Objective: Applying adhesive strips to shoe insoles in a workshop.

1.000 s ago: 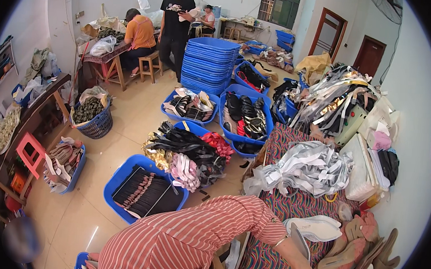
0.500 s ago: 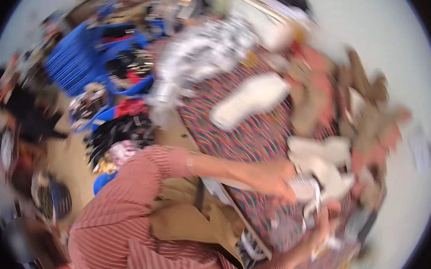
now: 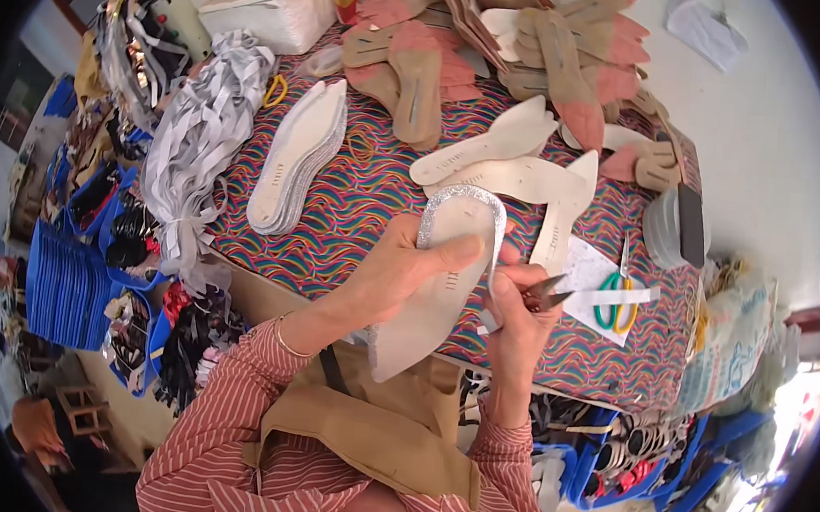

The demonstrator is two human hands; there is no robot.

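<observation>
Drawn inward since earlier, left hand (image 3: pixel 398 272) pinches a smooth curved insole (image 3: pixel 437 306); right hand (image 3: pixel 520 327), its glittery edging (image 3: pixel 468 193).

The insole stack (image 3: pixel 294 160) is set on the desk (image 3: pixel 273 262). Just left of the stack, a ribbon bundle (image 3: pixel 201 140) is laid; behind the stack, a box (image 3: pixel 270 11) is placed. Behind it to the right, sole pieces (image 3: pixel 418 92) are heaped; to its right, loose insoles (image 3: pixel 527 179) are spread. Right of it and nearer, a single insole (image 3: pixel 435 304) is held in the left hand (image 3: pixel 395 274), snips (image 3: pixel 551 291) in the right hand (image 3: pixel 518 324). Farther right of it, scissors (image 3: pixel 623 277) are laid partly over paper (image 3: pixel 583 267).
</observation>
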